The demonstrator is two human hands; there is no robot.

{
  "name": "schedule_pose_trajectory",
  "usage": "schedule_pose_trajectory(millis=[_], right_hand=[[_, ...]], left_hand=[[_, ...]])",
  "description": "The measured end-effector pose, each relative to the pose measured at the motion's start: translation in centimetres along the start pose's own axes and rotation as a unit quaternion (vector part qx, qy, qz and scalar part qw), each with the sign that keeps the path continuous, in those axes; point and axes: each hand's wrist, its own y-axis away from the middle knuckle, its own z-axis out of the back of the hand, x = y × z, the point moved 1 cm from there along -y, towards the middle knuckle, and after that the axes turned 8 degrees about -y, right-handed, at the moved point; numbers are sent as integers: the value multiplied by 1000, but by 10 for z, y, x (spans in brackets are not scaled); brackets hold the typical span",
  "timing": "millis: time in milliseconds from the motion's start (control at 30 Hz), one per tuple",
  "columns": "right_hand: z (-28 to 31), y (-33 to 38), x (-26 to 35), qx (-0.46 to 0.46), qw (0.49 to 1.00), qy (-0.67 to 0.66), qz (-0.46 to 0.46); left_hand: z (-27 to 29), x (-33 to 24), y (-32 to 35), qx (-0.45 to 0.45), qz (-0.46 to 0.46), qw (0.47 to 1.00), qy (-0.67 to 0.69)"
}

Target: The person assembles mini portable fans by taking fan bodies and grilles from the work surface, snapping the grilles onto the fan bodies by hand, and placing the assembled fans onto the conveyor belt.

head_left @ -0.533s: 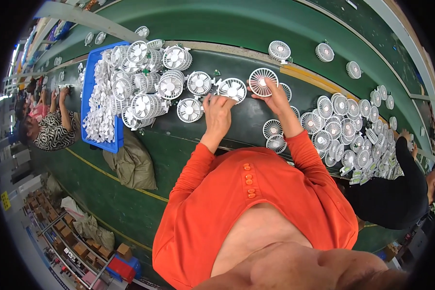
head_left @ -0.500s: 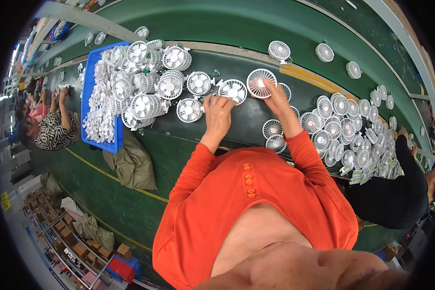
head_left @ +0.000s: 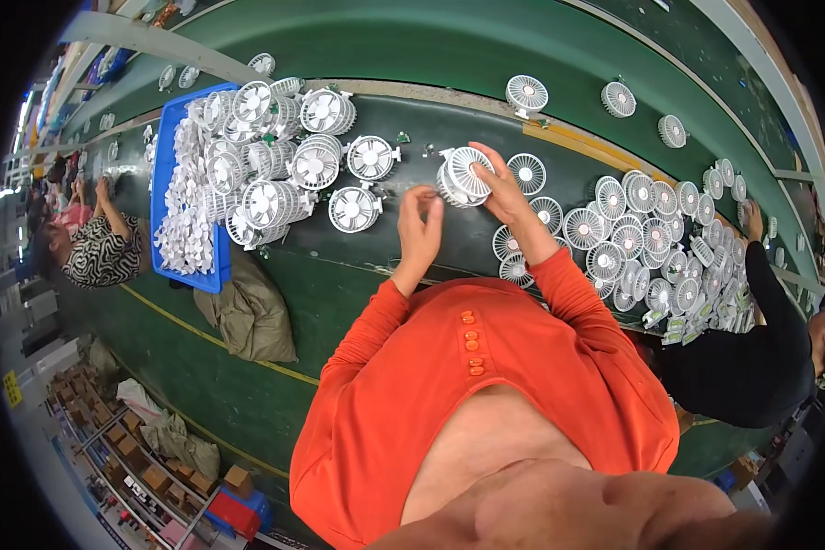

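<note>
My right hand grips a round white fan grille, its fingers round the far right rim. The grille lies over a white fan housing, which it mostly covers. Just left of it, my left hand is off the fan, thumb and fingers apart, with nothing visible in it. Two open fan housings with blades showing, one and a nearer one, lie left of my hands. Loose grilles lie beside my right hand and wrist.
A blue tray at left holds small white parts, with stacked fan housings along it. Many grilles are heaped at right. A green conveyor belt runs behind, carrying fans. Co-workers sit at left and right.
The grille in my right hand has moved left and nearer, onto the fan housing. My left hand has let go of that housing and drawn back toward me.
</note>
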Motion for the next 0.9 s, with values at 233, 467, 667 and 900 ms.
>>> schedule_pose_trajectory(millis=[233,467,667,900], right_hand=[[-23,1,-18,55,890,415,181],[-38,12,-15,110,745,582,308],[-47,16,-26,107,867,449,185],[-59,6,-6,104,798,513,300]], left_hand=[[-20,9,-33,31,193,828,525],[-15,-3,-39,43,231,794,561],[-23,-30,-25,-114,38,975,188],[-19,-46,-46,-71,49,953,292]])
